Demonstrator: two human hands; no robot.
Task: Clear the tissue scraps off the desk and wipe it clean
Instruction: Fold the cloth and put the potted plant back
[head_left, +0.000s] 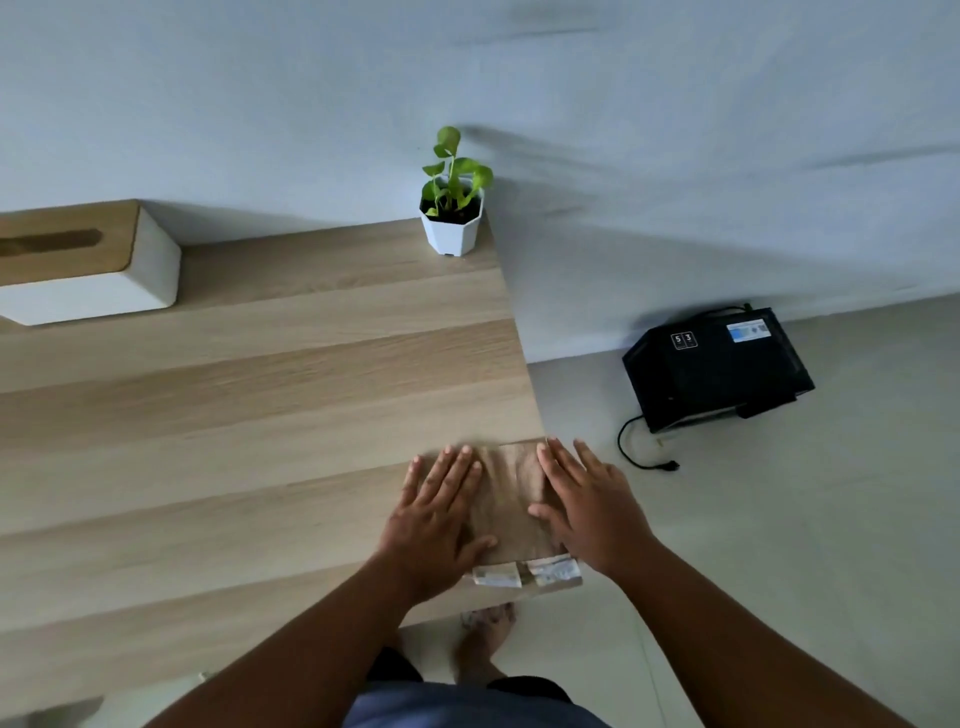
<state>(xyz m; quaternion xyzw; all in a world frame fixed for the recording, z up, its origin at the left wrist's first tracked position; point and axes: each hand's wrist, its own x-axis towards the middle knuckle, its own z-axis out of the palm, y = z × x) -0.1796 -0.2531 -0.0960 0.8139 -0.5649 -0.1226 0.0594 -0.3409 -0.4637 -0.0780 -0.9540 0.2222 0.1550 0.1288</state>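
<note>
Nearest the camera, two bare forearms reach forward over the near right corner of the wooden desk (260, 415); below the desk edge a bare foot (485, 644) stands on the pale floor (779, 545). Both hands lie flat on a folded brown cloth (511, 499) that sits at that corner, its right side at the desk's right edge; the left hand (439, 525) presses on the cloth's left part with fingers straight and slightly spread, thumb out to the right; the right hand (587, 512) presses on the cloth's right part, fingers likewise straight and spread, partly overhanging the desk edge; neither hand curls round anything. At the cloth's near end, white printed labels (524, 574) show from under the fold. No tissue scraps can be made out on the visible desk surface.

Farther off, to the right on the floor, a black box-like device (717, 369) stands against the wall (675, 156), a black cable (636, 452) trailing from it with its plug lying loose. At the far left of the desk stands a white tissue box (104, 291) with a wooden slotted lid; whether tissues remain inside cannot be told. At the far right corner of the desk a white faceted pot (451, 231) holds dark soil and a small green plant (453, 166), upright.
</note>
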